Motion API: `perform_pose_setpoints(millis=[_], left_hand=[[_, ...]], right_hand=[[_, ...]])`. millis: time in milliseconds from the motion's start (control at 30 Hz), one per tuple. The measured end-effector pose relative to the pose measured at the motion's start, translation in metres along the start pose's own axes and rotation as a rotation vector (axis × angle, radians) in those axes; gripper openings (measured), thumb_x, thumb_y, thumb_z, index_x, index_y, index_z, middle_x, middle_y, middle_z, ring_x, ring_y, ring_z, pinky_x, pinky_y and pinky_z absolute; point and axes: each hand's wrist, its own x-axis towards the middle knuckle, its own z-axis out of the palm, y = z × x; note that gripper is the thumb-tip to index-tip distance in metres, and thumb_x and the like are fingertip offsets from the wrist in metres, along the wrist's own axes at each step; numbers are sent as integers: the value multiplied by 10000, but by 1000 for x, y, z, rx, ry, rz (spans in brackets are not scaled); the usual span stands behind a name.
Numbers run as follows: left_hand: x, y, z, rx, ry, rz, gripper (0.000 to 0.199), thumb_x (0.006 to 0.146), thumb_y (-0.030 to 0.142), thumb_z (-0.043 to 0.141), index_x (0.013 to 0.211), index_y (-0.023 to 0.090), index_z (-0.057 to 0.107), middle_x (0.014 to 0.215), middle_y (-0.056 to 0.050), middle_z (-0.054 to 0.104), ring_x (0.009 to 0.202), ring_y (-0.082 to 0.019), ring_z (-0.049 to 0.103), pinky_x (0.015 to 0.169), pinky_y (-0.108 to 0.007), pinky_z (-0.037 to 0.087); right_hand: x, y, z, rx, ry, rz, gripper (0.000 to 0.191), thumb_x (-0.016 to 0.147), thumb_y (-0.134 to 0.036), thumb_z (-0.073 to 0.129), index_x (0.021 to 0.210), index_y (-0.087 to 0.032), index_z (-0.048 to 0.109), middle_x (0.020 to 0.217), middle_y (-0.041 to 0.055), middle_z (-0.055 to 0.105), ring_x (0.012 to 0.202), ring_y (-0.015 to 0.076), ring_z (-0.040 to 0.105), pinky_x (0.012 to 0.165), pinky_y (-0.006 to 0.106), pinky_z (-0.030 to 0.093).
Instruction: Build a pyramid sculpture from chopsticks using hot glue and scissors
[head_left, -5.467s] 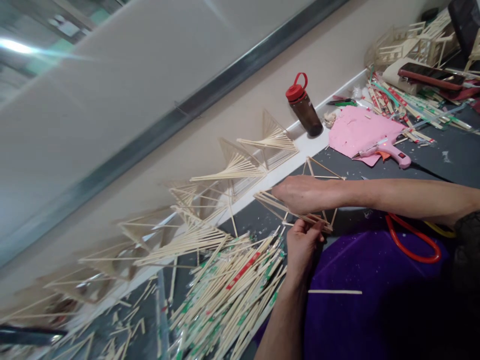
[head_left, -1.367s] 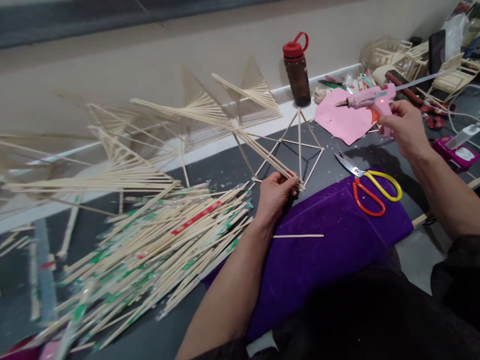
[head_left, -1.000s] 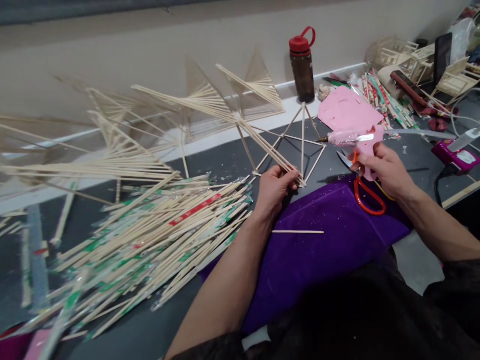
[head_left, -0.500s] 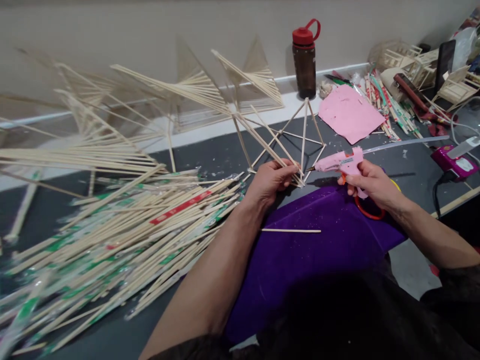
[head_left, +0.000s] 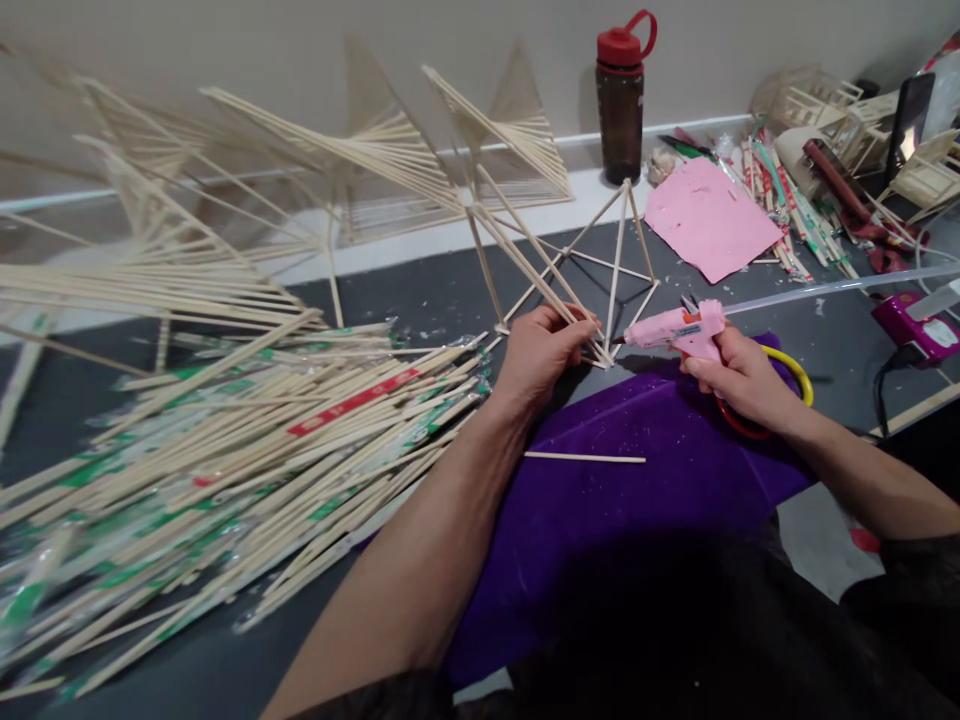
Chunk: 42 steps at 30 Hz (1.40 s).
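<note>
Pinched in my left hand (head_left: 551, 345) is the lower end of a thin wooden stick (head_left: 517, 240), near a front corner of a stick frame (head_left: 617, 265). My right hand (head_left: 746, 380) grips a pink hot glue gun (head_left: 675, 328), its nozzle pointing left at that corner, close to my left fingertips. A clear glue stick (head_left: 840, 287) runs out of the gun's back. Partly under my right hand lie scissors (head_left: 796, 375) with red and yellow handles. One loose stick (head_left: 585, 457) rests on the purple cloth (head_left: 600, 510) in front of me.
Many wrapped chopsticks (head_left: 322, 440) cover the left of the table. Fanned stick structures (head_left: 352, 160) stand along the wall. A dark bottle (head_left: 621, 110) with a red lid, pink paper (head_left: 709, 220) and a purple plugged device (head_left: 919, 325) are toward the right.
The glue gun has rolled in my right hand and shifted slightly, with its nozzle still near the corner. My left hand keeps its pinch. The whole view has shifted a little.
</note>
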Motion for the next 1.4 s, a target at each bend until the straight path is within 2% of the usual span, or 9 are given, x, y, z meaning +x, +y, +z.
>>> perform_pose_setpoints(millis=[200, 567, 700, 833, 1000, 1233, 1400], left_hand=[[0, -1, -1, 7, 27, 17, 159, 573, 258, 735, 668, 148, 672, 544, 3, 557, 417, -64, 367, 398, -223, 227], [-2, -2, 0, -12, 30, 28, 141, 591, 231, 720, 689, 142, 672, 570, -4, 562, 438, -68, 382, 421, -234, 260], [-3, -2, 0, -16, 24, 21, 136, 596, 221, 719, 690, 138, 667, 582, -5, 560, 443, -66, 387, 429, -237, 278], [-2, -3, 0, -28, 12, 21, 142, 598, 225, 722, 693, 138, 661, 577, -2, 554, 444, -67, 392, 429, -240, 285], [-2, -4, 0, -39, 10, 15, 143, 598, 226, 727, 689, 140, 657, 552, 5, 533, 431, -67, 378, 420, -244, 260], [-4, -1, 0, -22, 11, 18, 139, 610, 224, 738, 676, 142, 648, 544, 10, 508, 435, -67, 370, 425, -246, 264], [-3, -4, 0, 7, 38, 44, 139, 616, 240, 727, 684, 146, 651, 543, 18, 520, 437, -69, 381, 422, -242, 273]], right_hand=[[-2, 2, 1, -179, 27, -68, 221, 852, -409, 582, 775, -222, 492, 680, -1, 545, 612, 154, 487, 579, 309, 374], [-2, 4, 1, -275, 62, -126, 267, 849, -424, 572, 709, -214, 483, 756, 22, 561, 633, 148, 476, 599, 303, 367], [-1, 5, 1, -291, 60, -134, 294, 851, -435, 568, 684, -224, 450, 707, 13, 533, 615, 147, 445, 580, 300, 349], [0, 4, 1, -270, 61, -158, 288, 849, -426, 566, 686, -227, 437, 746, 23, 551, 619, 145, 441, 588, 305, 361], [1, 4, 3, -263, 38, -167, 238, 856, -415, 557, 748, -218, 478, 813, 40, 580, 668, 157, 483, 633, 318, 391], [-2, 6, 1, -295, 48, -164, 237, 863, -407, 553, 741, -218, 482, 758, 27, 569, 641, 153, 470, 608, 310, 379], [-5, 7, 2, -344, 69, -219, 251, 877, -405, 548, 724, -214, 490, 764, 33, 591, 631, 151, 492, 601, 305, 391]])
